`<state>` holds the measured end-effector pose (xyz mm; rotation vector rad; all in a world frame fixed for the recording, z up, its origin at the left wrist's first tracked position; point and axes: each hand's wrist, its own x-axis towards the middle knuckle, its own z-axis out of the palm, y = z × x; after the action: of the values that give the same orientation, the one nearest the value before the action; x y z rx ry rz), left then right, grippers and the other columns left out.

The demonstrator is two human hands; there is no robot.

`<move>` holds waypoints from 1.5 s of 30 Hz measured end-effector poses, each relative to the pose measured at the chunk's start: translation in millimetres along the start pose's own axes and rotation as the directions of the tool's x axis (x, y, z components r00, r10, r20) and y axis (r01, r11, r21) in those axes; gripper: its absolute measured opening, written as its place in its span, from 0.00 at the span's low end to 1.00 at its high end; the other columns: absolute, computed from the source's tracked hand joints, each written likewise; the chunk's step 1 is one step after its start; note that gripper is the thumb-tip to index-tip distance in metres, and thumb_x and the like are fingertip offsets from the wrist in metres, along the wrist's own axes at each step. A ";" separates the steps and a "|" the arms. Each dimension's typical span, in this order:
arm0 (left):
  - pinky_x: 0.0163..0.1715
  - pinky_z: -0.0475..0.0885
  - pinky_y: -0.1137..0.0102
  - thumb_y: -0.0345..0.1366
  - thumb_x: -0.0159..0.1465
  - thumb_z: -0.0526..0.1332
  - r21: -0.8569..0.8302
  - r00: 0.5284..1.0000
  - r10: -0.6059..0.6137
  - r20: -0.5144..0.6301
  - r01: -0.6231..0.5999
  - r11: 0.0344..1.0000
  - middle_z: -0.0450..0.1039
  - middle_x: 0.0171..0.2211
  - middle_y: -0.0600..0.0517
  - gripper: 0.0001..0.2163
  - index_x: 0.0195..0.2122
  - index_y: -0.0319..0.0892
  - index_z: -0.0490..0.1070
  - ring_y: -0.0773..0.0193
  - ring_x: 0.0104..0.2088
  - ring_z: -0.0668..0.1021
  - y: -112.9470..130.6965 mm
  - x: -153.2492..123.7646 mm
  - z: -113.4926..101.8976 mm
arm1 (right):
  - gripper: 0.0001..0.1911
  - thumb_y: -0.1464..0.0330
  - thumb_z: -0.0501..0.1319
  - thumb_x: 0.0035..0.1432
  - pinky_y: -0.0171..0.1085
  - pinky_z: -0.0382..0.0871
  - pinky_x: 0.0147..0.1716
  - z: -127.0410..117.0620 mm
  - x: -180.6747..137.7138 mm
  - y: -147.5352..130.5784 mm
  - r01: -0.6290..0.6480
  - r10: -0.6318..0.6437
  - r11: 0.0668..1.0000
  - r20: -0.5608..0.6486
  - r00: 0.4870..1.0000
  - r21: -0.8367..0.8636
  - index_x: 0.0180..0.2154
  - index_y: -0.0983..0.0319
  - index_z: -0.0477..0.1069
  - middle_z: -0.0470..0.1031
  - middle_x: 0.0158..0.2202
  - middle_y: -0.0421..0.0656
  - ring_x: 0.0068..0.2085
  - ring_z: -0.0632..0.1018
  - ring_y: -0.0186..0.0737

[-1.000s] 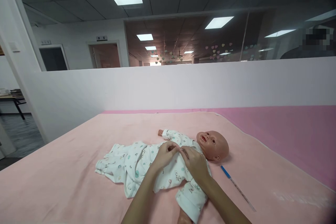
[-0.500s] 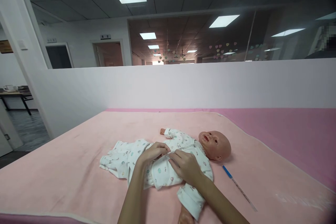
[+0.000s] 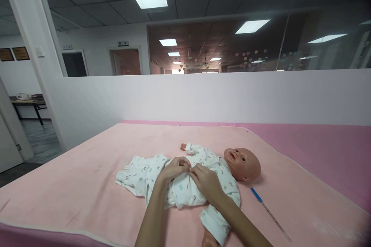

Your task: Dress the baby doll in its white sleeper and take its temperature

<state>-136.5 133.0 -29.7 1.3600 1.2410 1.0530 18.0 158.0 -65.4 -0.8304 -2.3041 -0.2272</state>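
Note:
A baby doll (image 3: 243, 165) lies on its back, head to the right, in a white printed wrap shirt (image 3: 193, 193) and matching trousers (image 3: 139, 173). Over the doll's belly, my left hand (image 3: 176, 168) is closed, fingertips pinched at the front of the shirt. My right hand (image 3: 206, 180) meets it there, also pinching at the shirt front. Whether a thin tie or only the cloth edge is between the fingertips is too small to make out. The doll's near sleeve (image 3: 216, 224) passes under my right forearm.
A thermometer-like stick with a blue end (image 3: 269, 212) lies right of the doll. Beneath everything is a peach mat (image 3: 87, 185) over a pink surface (image 3: 319, 150). A white low wall (image 3: 217, 96) with glass above stands behind; a side table (image 3: 27, 103) shows through the left doorway.
The view has shifted slightly, so everything sits a little further right and lower. My hands stay at the shirt front, and their fingertips have drawn closer together.

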 end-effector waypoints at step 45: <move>0.24 0.60 0.75 0.48 0.48 0.63 -0.330 0.998 0.038 -0.048 -0.052 0.943 0.65 0.18 0.57 0.16 0.25 0.36 0.69 0.74 0.21 0.66 -0.3 90.2 56.3 | 0.07 0.60 0.49 0.55 0.38 0.62 0.19 -120.3 -119.5 58.6 -0.584 0.464 0.797 -0.464 0.755 -0.152 0.33 0.51 0.63 0.75 0.28 0.41 0.22 0.73 0.39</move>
<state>-71.9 216.8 -39.7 1.1152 1.0104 1.2643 187.2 99.6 -54.5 -1.4096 -1.5815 -0.4405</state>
